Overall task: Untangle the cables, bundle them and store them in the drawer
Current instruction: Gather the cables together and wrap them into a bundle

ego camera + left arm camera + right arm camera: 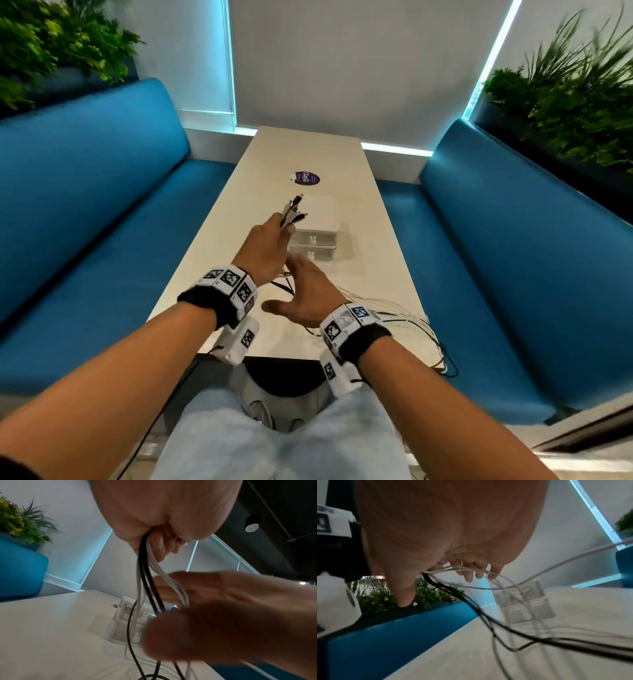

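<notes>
Seen from above at a long pale table [260, 164] between two blue benches [102, 212]: left hand [265, 248] raised over the table's middle, fist clenched round a bunch of black and white cables [145, 574], plug ends [294, 207] fanning up and away past the knuckles. Right hand [306, 293] lower and nearer, just beside the left wrist, palm turned left, thumb spread, fingers [469, 574] loosely extended with the hanging white strands draped across them; no closed grasp visible. Below the hands, cables trailing down onto the near right part of the table, loops [428, 329] spilling over its right edge. Just beyond the left fist, a small white two-tier drawer unit [317, 236], both drawers closed. Farther along the table, a round purple sticker [306, 178]. Green plants [582, 102] behind both benches.
</notes>
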The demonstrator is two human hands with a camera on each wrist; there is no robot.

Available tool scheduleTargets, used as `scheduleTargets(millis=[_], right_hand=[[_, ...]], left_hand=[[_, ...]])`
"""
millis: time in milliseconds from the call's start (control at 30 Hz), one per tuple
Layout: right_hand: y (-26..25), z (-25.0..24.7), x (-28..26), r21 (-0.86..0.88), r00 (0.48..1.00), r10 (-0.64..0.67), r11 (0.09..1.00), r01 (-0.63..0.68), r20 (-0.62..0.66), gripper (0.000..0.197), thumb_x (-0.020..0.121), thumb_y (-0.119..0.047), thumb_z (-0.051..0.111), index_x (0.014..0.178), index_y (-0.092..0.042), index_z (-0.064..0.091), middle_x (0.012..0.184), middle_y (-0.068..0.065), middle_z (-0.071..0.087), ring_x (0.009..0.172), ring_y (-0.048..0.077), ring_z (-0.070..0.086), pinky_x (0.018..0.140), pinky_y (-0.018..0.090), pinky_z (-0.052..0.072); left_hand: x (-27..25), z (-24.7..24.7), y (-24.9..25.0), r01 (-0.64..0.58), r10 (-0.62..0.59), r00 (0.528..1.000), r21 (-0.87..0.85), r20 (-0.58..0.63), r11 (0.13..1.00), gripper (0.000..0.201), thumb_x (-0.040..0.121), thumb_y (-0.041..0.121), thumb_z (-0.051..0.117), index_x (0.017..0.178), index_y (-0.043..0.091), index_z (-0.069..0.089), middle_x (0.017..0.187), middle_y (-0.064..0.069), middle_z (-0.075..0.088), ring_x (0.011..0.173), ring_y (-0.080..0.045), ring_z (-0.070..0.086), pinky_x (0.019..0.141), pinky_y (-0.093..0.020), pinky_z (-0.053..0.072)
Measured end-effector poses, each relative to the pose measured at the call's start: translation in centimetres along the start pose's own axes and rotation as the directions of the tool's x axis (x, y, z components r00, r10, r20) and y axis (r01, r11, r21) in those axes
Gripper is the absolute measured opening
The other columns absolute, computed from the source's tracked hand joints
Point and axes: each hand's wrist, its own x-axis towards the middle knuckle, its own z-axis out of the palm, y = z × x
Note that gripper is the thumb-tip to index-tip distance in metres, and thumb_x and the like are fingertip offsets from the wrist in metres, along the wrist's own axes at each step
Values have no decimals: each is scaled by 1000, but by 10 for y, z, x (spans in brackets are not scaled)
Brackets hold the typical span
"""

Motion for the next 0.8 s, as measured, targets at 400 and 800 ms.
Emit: scheduleTargets(millis=[400, 800], right_hand=[[24, 20, -6, -8, 998, -15, 1000, 16, 57, 32, 98, -47, 46, 82, -20, 51, 69, 6, 60, 68, 29, 56, 62, 41, 44], [44, -11, -1, -43, 912, 183, 983, -180, 368, 35, 101, -45, 40, 95, -16, 59, 84, 1, 57, 70, 21, 57, 70, 37, 49]], left_hand=[[3, -19, -37, 187, -229, 970, -363, -76, 913, 30, 94, 38, 46, 72, 20, 52, 54, 4, 46, 57, -25, 42, 60, -37, 36], [-3, 0, -67, 95, -138, 980, 274, 142, 957, 38, 104, 44, 31, 95, 12, 50, 81, -7, 56, 66, -23, 55, 55, -32, 38]])
